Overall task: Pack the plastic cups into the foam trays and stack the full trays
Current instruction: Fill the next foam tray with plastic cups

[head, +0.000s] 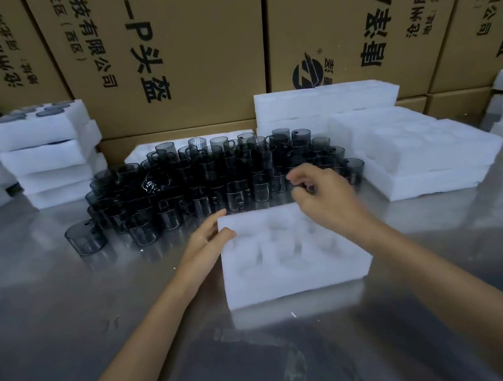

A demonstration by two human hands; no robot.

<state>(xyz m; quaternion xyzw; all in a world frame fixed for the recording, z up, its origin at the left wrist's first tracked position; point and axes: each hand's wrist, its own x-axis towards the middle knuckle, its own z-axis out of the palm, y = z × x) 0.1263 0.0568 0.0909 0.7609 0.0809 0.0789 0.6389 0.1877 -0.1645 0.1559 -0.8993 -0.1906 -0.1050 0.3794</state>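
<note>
A white foam tray (294, 273) with several round pockets, all bare, lies on the steel table in front of me. My left hand (207, 238) holds its left far corner, thumb on top and fingers along the side. My right hand (319, 194) hovers over the tray's far edge with fingers curled at the nearest cups; whether it grips one I cannot tell. A dense crowd of smoky grey plastic cups (213, 175) with small handles stands behind the tray. One cup (85, 237) stands apart at the left.
Stacked foam trays (49, 162) holding cups rise at the left. More foam trays (420, 154) with bare pockets are piled at the right and back. Big cardboard boxes (174, 47) wall off the rear. The steel table (105, 334) is shiny.
</note>
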